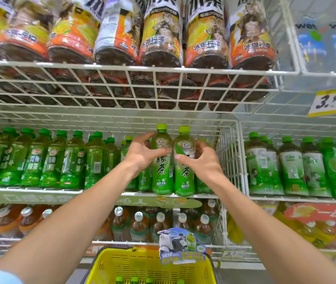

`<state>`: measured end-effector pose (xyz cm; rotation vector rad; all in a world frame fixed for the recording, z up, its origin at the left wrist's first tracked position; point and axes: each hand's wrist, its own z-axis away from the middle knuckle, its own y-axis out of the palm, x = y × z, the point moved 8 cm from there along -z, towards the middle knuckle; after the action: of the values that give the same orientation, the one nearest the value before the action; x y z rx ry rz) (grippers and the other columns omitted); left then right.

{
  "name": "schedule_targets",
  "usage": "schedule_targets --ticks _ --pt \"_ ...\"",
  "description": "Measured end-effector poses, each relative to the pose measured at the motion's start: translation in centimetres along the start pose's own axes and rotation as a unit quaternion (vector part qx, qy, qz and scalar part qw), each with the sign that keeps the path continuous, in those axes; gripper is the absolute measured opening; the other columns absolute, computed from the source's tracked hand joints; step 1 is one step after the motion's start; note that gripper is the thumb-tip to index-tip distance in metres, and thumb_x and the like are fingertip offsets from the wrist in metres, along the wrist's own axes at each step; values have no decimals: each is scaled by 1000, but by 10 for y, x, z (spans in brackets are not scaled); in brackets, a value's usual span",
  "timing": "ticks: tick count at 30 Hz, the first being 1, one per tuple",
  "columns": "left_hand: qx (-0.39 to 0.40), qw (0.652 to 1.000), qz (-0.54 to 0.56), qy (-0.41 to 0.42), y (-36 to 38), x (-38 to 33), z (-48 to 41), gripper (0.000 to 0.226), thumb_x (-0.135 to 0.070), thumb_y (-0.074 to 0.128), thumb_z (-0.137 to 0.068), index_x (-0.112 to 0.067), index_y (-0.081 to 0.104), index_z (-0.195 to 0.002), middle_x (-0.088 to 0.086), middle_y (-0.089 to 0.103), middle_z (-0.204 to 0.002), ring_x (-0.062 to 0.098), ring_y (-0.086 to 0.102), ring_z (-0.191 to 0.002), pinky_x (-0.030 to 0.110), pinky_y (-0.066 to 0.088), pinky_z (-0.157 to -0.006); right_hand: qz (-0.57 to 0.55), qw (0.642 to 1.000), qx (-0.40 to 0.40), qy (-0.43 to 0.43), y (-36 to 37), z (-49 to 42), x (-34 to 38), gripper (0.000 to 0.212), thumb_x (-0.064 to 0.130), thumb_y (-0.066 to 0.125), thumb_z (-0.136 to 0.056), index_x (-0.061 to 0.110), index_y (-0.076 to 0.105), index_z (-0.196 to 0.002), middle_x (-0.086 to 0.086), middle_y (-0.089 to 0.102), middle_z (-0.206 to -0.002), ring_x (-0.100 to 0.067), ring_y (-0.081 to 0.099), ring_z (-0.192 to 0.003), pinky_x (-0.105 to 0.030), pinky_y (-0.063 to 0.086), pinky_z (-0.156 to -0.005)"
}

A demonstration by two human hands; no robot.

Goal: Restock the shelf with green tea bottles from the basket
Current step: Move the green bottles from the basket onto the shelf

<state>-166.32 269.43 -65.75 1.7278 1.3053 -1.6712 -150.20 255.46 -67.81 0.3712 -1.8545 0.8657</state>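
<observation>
Two arms reach up to the middle shelf (101,190). The left hand (142,153) has its fingers (141,139) curled around a green tea bottle (162,160). The thumb lies across the front of the label and the other fingers wrap the neck part from the left side. The right hand (203,159) holds a second green tea bottle (184,162) the same way, with its thumb across the front and its fingers (201,145) bent around the right side. The two bottles stand straight up, touching each other, between the two hands. Their bottoms sit at the front edge of the shelf, and their light green caps poke up above the fingertips.

To the left of the left fingers stands a long row of other green bottles (50,158) with darker green caps. Just behind the right fingers is the white wire wall (227,152) of the shelf. Past it are more green bottles with pale labels (294,167).

Far below the hands is a yellow basket (150,265). A few green caps (134,279) show at its bottom edge. Above the hands, a wire rack (122,87) holds orange and brown drinks. A yellow price tag (329,102) hangs to the upper right.
</observation>
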Motion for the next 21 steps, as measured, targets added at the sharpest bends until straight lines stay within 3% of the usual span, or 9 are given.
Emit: schedule_targets --ticks 2,5,8,12,16,19,21 --pt "-11 1000 1 -19 -21 8 -3 83 -37 95 -63 -22 57 -136 4 66 -119 19 65 -100 37 60 -81 3 1000 19 -6 20 -5 8 84 62 89 -60 22 62 -128 8 71 -117 -12 67 -105 -37 55 -97" --pt "-22 999 9 -40 -55 18 -7 81 -40 96 -58 -21 59 -127 4 72 -109 18 70 -94 30 55 -62 -7 999 33 -29 47 -8 26 54 51 90 -68 26 67 -110 8 75 -100 -6 68 -86 -34 57 -84" --pt "-22 999 9 -39 -86 17 -11 82 -39 96 -57 -19 58 -126 4 72 -107 19 70 -96 35 60 -74 -39 997 49 -37 76 -11 43 47 42 90 -73 28 70 -112 14 75 -100 5 67 -83 -19 52 -80" --pt "-23 999 16 -38 -115 24 -18 85 -37 96 -59 -16 58 -132 -2 65 -108 21 66 -102 42 58 -90 -73 994 85 -9 113 -16 52 64 51 88 -71 30 63 -126 17 71 -110 -3 66 -98 -30 50 -99" --pt "-14 999 13 -30 -124 41 -24 97 -54 97 -51 -25 61 -137 -3 66 -124 23 63 -115 46 57 -92 -77 994 71 17 136 -22 44 81 54 87 -71 25 55 -140 12 62 -128 -13 58 -115 -32 44 -105" --pt "-20 999 10 -30 -125 61 -29 113 -62 95 -45 -19 56 -142 3 65 -130 25 62 -118 46 56 -97 -25 996 71 49 154 -28 33 102 69 85 -61 24 50 -146 2 60 -140 -22 60 -122 -42 49 -108" --pt "-19 999 1 -42 -123 74 -32 113 -60 96 -48 -15 54 -143 7 66 -130 26 64 -115 42 55 -99 -4 995 75 68 165 -30 25 101 68 84 -62 22 51 -146 1 61 -139 -22 62 -121 -41 51 -105"
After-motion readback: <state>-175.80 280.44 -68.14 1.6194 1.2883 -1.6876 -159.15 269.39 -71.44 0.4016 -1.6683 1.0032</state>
